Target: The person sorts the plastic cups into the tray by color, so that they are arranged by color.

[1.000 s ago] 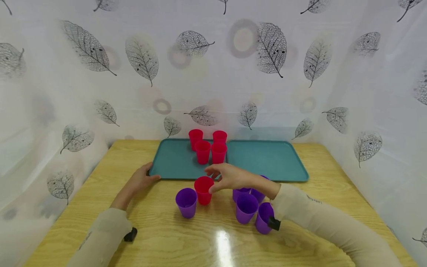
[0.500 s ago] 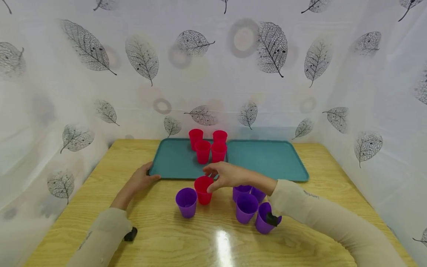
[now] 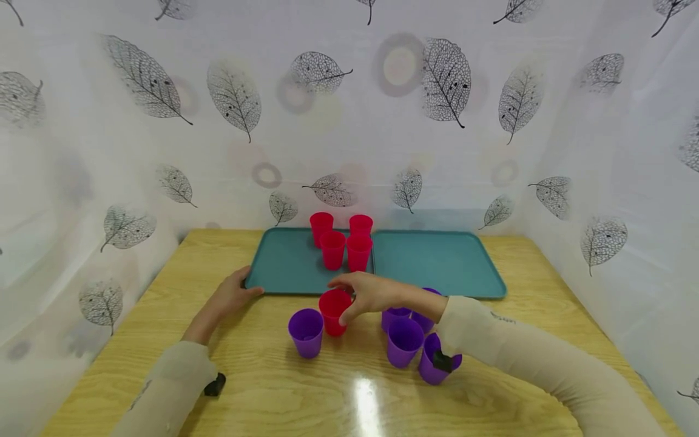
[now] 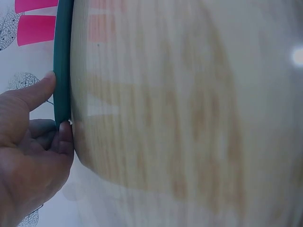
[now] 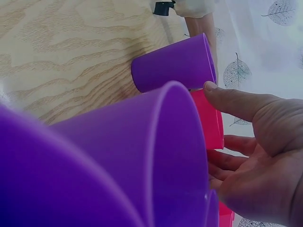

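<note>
My left hand (image 3: 232,295) grips the near left corner of the left teal tray (image 3: 289,267). In the left wrist view the thumb lies on one face of the tray's edge (image 4: 63,61) and the fingers curl at its corner. My right hand (image 3: 374,295) holds a red cup (image 3: 330,315) by its rim, thumb on the near side and fingers round the far side. That cup stands upright on the table, close beside a purple cup (image 3: 306,334). In the right wrist view purple cups (image 5: 118,123) hide much of the red cup (image 5: 208,118).
Several red cups (image 3: 333,252) stand upright at the left tray's right end. A second teal tray (image 3: 437,261) adjoins it. Several purple cups (image 3: 404,346) stand under and beside the right forearm. A leaf-print curtain (image 3: 349,139) encloses the wooden table (image 3: 284,400).
My right hand has shifted slightly left and closed in round the red cup's rim. The left hand, trays and cups keep their places.
</note>
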